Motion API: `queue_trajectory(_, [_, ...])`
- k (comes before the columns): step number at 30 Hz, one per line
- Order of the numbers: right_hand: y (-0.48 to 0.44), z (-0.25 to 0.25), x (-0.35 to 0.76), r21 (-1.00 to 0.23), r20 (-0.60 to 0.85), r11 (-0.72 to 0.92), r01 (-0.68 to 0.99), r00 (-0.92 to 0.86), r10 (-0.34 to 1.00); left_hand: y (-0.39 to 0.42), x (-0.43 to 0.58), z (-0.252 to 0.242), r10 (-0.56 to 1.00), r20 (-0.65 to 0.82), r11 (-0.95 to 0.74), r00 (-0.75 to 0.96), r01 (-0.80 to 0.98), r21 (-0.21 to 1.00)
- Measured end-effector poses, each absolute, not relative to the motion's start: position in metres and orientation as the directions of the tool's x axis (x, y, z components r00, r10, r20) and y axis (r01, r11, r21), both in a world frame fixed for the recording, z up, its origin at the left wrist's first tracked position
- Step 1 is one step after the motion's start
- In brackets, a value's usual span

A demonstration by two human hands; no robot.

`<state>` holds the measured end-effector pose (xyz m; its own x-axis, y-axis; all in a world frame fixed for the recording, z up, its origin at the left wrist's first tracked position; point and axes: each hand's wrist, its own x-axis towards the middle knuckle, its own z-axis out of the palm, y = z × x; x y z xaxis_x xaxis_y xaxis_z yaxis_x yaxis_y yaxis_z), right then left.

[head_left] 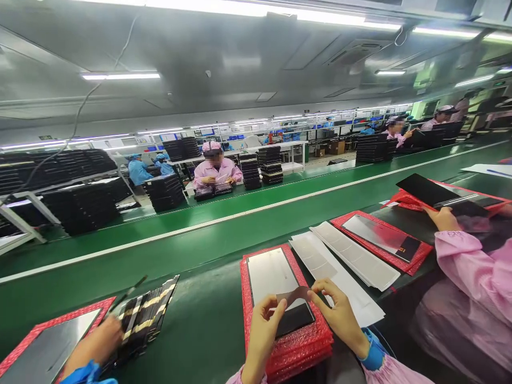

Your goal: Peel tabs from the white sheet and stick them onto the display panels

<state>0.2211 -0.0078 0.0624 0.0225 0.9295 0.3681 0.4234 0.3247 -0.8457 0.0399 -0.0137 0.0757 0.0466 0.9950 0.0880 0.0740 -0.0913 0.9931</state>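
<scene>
A thin dark brown strip is bowed upward between my two hands. My left hand pinches its left end between thumb and fingers. At the other end, my right hand grips it with thumb and fingertips; a blue band circles that wrist. Below them lies a flat screen panel, silvery over most of its face and black at the near end. It rests on a stack of red bubble-wrap sheets. Just right of the panel are white sheets bearing rows of pale grey strips.
On the left, a co-worker's hand is beside a pile of black-and-gold strips and another panel on red wrap. To the right, a person in pink holds a black panel. Beyond runs a green conveyor with stacked black trays behind.
</scene>
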Motion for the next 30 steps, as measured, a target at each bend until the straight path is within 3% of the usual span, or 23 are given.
queue_trajectory(4, [-0.012,0.068,0.227,-0.843,0.293,0.321,0.432,-0.133,0.947,-0.014,0.029,0.065,0.984,0.176,-0.16,-0.024,0.318,0.934])
queue_trajectory(7, [-0.009,0.06,0.231,-0.845,0.232,0.311,0.436,-0.226,0.946,-0.015,0.023,0.057,0.969,0.245,-0.227,0.026,0.48,0.847])
queue_trajectory(12, [0.0,0.031,0.233,-0.826,0.173,0.291,0.483,-0.275,0.946,-0.015,0.019,0.043,0.973,0.204,-0.225,0.105,0.603,0.765])
queue_trajectory(20, [0.007,0.032,0.232,-0.871,0.113,0.228,0.436,-0.274,0.955,-0.019,0.022,0.046,0.977,0.178,-0.211,0.117,0.628,0.749])
queue_trajectory(30, [0.007,0.037,0.237,-0.912,0.1,0.195,0.362,-0.264,0.959,-0.013,0.019,0.037,0.998,0.069,-0.059,-0.004,0.467,0.883])
